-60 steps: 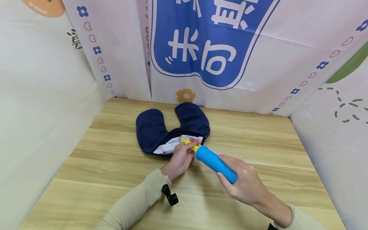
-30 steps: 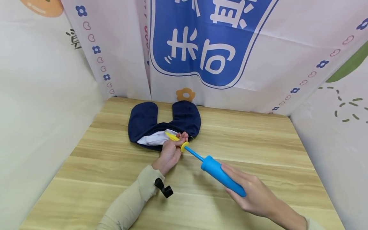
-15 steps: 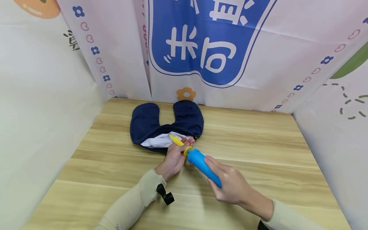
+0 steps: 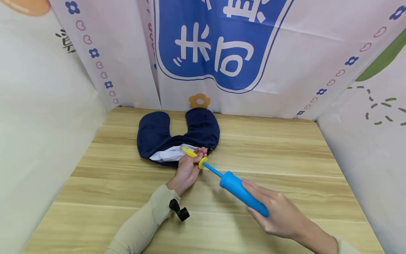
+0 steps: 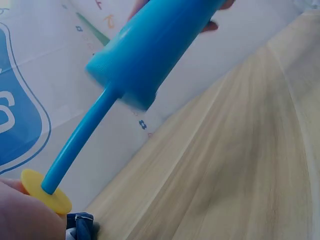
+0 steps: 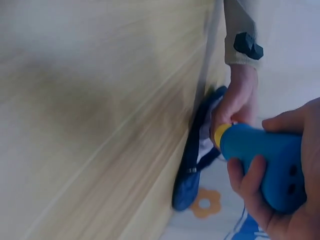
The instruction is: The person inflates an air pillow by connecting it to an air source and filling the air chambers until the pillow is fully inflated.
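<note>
Blue plastic cylindrical hand pump (image 4: 243,194): being held above the wood-grained worktop (image 4: 301,158), near right of the navy plush U-shaped pillow (image 4: 201,127); judged light, stiff and rather slippery.
Ribless blue barrel (image 6: 272,150): being wrapped by the curled fingers of the right hand (image 4: 280,213); best held round its middle, in line with the rod.
Slim blue rod (image 4: 213,169): being left exposed between barrel and collar; judged the part most easily bent by sideways load.
Tapered yellow plastic nozzle (image 4: 189,151), with round yellow collar (image 4: 203,162): being pinched by thumb and fingers of the left hand (image 4: 186,172), just ahead of the collar; judged a sound place for steadying.
Nozzle direction: being pointed far left, over the white fabric lining (image 4: 168,154); whether the tip is touching cannot be told.
Pump long axis: being set diagonally, near right to far left; nozzle, rod and barrel are being kept roughly in line.
Pillow: being supported flat on the worktop, prongs facing the far edge; judged soft and limp.
</note>
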Motion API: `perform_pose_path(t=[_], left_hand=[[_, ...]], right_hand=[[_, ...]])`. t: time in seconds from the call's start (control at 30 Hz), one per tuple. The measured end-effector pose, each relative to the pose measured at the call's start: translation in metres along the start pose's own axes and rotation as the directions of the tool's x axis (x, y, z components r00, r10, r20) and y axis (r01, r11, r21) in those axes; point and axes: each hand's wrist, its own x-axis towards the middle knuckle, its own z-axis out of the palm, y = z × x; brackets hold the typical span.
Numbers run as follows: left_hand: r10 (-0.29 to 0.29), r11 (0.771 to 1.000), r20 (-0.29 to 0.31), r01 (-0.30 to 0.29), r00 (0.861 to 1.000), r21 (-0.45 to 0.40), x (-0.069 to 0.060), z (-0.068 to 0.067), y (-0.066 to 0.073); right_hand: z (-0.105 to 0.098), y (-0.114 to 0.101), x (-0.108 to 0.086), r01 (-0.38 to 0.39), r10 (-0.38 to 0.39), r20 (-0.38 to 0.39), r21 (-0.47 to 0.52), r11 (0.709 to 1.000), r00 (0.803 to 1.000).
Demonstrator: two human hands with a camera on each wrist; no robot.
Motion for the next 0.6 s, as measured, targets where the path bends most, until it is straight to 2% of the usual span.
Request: perform_pose_path(t=[0.13, 0.3, 0.4, 0.5, 0.6], left_hand=[[0.016, 1.000, -0.014, -0.016, 1.000, -0.008, -0.002, 0.001, -0.001], [0.023, 0.999, -0.035, -0.021, 0.999, 0.041, -0.007, 0.001, -0.011], [0.011, 0.998, -0.015, -0.010, 1.000, 0.070, -0.008, -0.002, -0.017], [0.024, 0.999, -0.003, -0.024, 1.000, 0.030, -0.007, -0.004, -0.018], [0.048, 0.999, 0.016, -0.047, 0.999, -0.023, -0.004, -0.005, -0.014]], right_hand=[[-0.001, 0.000, 0.001, 0.032, -0.033, -0.046, -0.027, 0.999, 0.998], [0.025, 0.002, 0.029, 0.094, -0.101, -0.094, -0.078, 0.993, 0.990], [0.040, 0.003, 0.046, 0.106, -0.113, -0.092, -0.080, 0.991, 0.989], [0.045, 0.006, 0.059, 0.105, -0.108, -0.065, -0.050, 0.993, 0.992], [0.039, 0.012, 0.057, 0.095, -0.095, -0.040, -0.012, 0.995, 0.995]])
